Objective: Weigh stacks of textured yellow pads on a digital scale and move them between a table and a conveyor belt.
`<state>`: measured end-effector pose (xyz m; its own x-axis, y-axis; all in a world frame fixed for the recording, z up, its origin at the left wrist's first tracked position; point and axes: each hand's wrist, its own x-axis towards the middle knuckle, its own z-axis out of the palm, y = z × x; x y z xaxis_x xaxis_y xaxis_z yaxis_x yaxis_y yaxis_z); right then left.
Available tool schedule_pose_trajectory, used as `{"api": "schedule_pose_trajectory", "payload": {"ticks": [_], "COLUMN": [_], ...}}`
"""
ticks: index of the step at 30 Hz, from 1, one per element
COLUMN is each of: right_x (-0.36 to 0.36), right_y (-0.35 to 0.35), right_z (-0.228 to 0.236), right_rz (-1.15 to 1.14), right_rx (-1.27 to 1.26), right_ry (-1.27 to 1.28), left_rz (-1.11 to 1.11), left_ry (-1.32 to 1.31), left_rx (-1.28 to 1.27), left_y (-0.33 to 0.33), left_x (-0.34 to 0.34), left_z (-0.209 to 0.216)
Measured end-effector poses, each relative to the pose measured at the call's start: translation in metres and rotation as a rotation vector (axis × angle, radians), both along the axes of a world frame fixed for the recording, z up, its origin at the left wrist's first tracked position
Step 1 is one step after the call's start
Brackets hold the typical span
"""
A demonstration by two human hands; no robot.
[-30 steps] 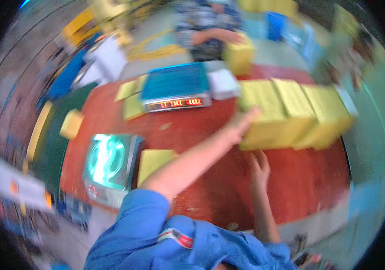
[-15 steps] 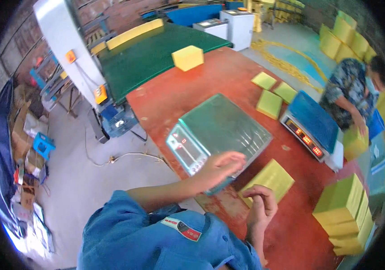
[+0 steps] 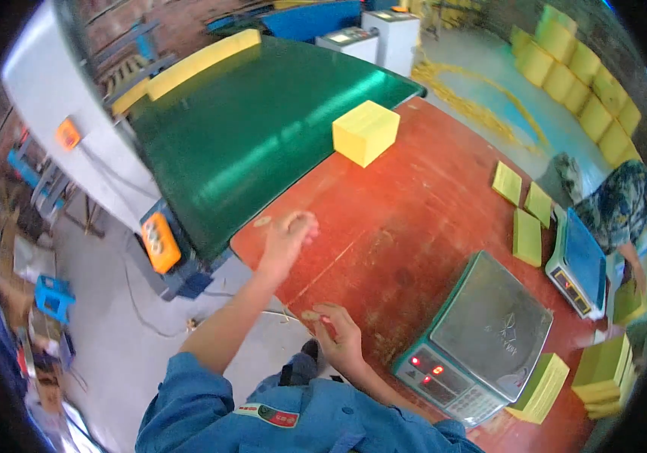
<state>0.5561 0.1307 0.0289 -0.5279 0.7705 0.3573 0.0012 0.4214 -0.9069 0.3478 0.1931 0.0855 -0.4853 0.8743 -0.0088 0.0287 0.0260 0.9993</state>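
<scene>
Over the left edge of the red table (image 3: 406,204), my left hand (image 3: 289,240) reaches forward with nothing in it, its fingers loosely bent and apart. Nearer to me, my right hand (image 3: 338,337) hangs by the table's front edge, also without anything, thumb and fingers apart. A thick yellow block-shaped stack (image 3: 366,134) stands at the far edge of the table, beside the green conveyor belt (image 3: 263,121). To the right of my right hand sits a digital scale (image 3: 493,325) with a bare metal plate and lit red digits.
A yellow slab (image 3: 542,389) lies beside the scale, and several thin yellow slabs (image 3: 526,238) lie farther right. At a second scale with a blue top (image 3: 586,253), another person (image 3: 618,204) handles yellow stacks. An orange switch box (image 3: 159,241) is mounted at the conveyor's near end.
My view has swung left, so the scale now appears lower right. My hands have moved from beside the scale to the table's left edge. Both still hold nothing.
</scene>
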Motion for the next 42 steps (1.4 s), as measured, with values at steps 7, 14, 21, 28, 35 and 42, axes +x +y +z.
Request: {"api": "schedule_pose_trajectory", "payload": {"ticks": [7, 14, 21, 28, 35, 42], "right_x": [-0.015, -0.028, -0.03, -0.005, 0.059, 0.071], "right_y": [0.022, 0.031, 0.033, 0.017, -0.075, -0.113], "right_z": [-0.021, -0.02, -0.017, -0.037, -0.04, -0.059], "right_rz": [-0.313, -0.432, -0.525, -0.414, -0.035, 0.173], "right_rx": [0.19, 0.155, 0.112, -0.165, -0.939, -1.254], "right_ry": [-0.275, -0.347, -0.269, 0.036, -0.037, 0.875], "left_rz": [-0.038, -0.528, -0.758, -1.037, -0.823, -0.579], "left_ry": [0.376, 0.053, 0.192, 0.023, 0.126, -0.073], "left_rx": [-0.063, -0.2, -0.323, -0.406, -0.434, -0.385], "left_y": [0.244, 0.368, 0.319, 0.137, -0.039, -0.149], "left_x": [-0.122, -0.15, -0.101, -0.016, 0.005, 0.075], "left_z": [-0.004, -0.023, -0.035, 0.002, -0.005, -0.002]}}
